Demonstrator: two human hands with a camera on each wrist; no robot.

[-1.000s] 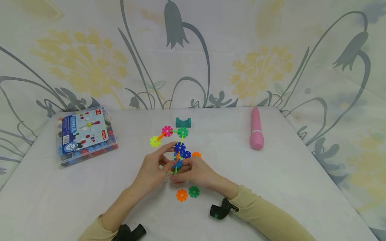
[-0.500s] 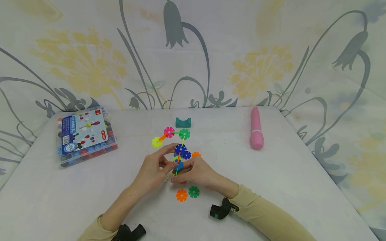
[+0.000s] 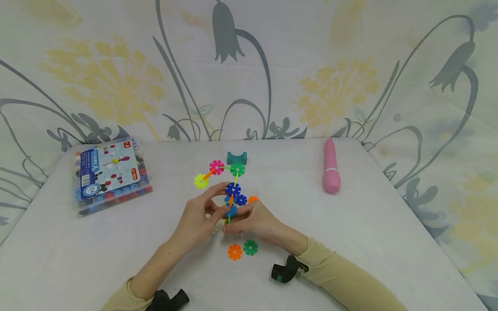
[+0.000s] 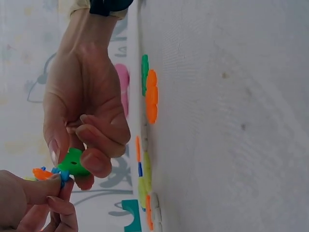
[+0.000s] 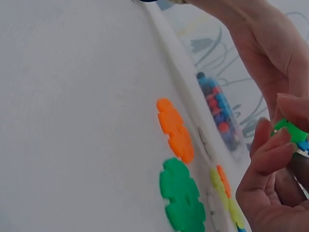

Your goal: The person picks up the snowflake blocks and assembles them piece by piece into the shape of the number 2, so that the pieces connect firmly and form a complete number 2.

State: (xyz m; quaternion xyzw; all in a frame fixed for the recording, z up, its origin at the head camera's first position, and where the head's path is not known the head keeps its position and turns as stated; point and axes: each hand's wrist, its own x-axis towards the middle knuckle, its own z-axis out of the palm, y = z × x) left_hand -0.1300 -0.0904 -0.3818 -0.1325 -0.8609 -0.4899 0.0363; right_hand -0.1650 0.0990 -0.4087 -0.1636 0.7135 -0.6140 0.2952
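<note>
A chain of joined notched plastic discs (image 3: 216, 167) runs from a yellow disc (image 3: 200, 181) through pink, green and dark blue ones to a blue disc (image 3: 231, 210). My left hand (image 3: 198, 216) grips the chain by its blue end, thumb and fingers round it. My right hand (image 3: 258, 221) pinches a bright green disc (image 4: 73, 163), which meets the blue disc; whether its slots fully interlock cannot be told. Behind and below the hands lie loose discs, mostly hidden, among them dark blue (image 3: 241, 200) and orange (image 3: 253, 199) ones.
Nearer me lie a loose orange disc (image 3: 234, 252) and a green disc (image 3: 250, 247). A teal notched block (image 3: 237, 158) stands behind the chain. At left is a clear box (image 3: 113, 172) of coloured balls; at right, a pink cylindrical object (image 3: 331, 168).
The chain's far end dips slightly toward me and rises again. The right hand shifts a little at the chain's near end, and both hands keep their hold.
</note>
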